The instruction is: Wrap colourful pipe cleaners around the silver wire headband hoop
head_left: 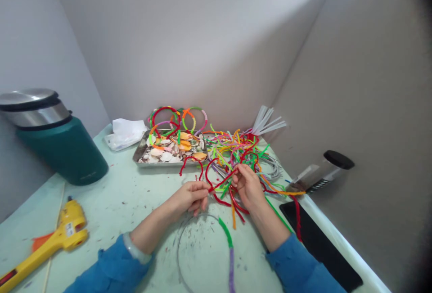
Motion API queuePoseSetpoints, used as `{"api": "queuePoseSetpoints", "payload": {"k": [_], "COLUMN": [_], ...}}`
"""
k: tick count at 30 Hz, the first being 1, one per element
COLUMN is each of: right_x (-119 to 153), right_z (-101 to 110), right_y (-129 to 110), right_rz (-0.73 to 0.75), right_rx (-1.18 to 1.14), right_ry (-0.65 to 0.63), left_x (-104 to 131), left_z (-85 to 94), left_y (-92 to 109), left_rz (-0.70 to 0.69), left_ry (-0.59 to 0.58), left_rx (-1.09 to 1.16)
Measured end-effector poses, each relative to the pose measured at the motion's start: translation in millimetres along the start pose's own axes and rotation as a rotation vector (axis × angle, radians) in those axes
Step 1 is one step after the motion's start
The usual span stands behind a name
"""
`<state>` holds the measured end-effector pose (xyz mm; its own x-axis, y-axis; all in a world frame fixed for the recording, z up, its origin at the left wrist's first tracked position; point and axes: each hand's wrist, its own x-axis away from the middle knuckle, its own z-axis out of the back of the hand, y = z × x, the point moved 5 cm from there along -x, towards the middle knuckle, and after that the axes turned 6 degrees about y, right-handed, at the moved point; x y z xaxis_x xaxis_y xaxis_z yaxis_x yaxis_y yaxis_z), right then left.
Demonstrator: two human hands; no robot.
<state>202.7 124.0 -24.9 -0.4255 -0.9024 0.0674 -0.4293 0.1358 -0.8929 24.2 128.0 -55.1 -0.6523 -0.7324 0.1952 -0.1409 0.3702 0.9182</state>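
Observation:
A red pipe cleaner point(223, 180) stretches between my two hands. My left hand point(191, 197) pinches its left end between thumb and fingers. My right hand point(249, 185) grips the other end, at the edge of a tangled heap of coloured pipe cleaners point(232, 146). On the table below lies a thin wire hoop point(178, 243), wrapped in green point(225, 232) and purple point(231, 266) along its right side; its lower part runs out of view.
Behind my hands stands a metal tray point(158, 164) of seashells, with several wrapped rings point(164, 107) above it. A teal bottle point(64, 149) and yellow glue gun point(64, 232) are left; translucent sticks point(266, 122), a clear jar point(317, 171) and a black flat object point(320, 245) right.

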Motion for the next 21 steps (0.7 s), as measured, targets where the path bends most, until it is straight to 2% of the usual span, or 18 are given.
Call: {"api": "queuePoseSetpoints", "payload": {"k": [14, 21], "right_x": [-27.1, -31.8], "right_z": [31.7, 44.5], "right_y": [-26.9, -37.5], "right_rz": [0.113, 0.096], "right_rx": [-0.139, -0.22], "right_ry": [0.1, 0.14], "left_x": [1.8, -0.9], "left_z": [4.0, 12.6], "left_y": [1.7, 2.5], "left_rz": [0.025, -0.055], "left_ry": [0.038, 0.113], "left_rx": [-0.008, -0.009]}}
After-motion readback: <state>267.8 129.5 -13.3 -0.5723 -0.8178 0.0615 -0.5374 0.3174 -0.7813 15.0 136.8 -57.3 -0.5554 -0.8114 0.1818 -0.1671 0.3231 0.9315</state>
